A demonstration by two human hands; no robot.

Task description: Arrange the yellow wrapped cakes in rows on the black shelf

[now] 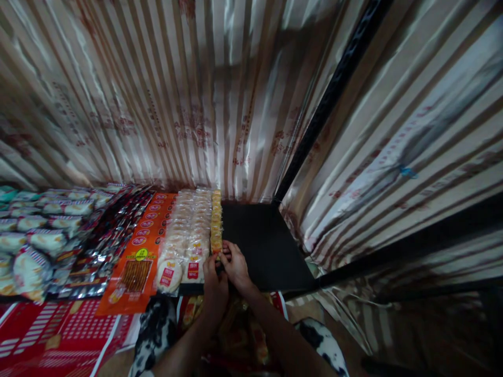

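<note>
My left hand (214, 281) and my right hand (234, 263) meet at the front end of a narrow row of yellow snack packets (216, 222) standing on a black shelf (267, 246). Both hands have their fingers closed in a pinch on the nearest yellow packet of that row. Just left of it lie rows of clear-wrapped round biscuit packets (188, 235) with red labels. The fingertips are partly hidden by each other.
Farther left on the shelf are orange snack packs (143, 246), dark shiny packs (106, 235) and pale pillow packs (35, 235). Striped foil sheeting (188, 94) lines the back and right walls. A black upright post (326, 104) stands at the corner. Red printed packaging (51, 330) lies below.
</note>
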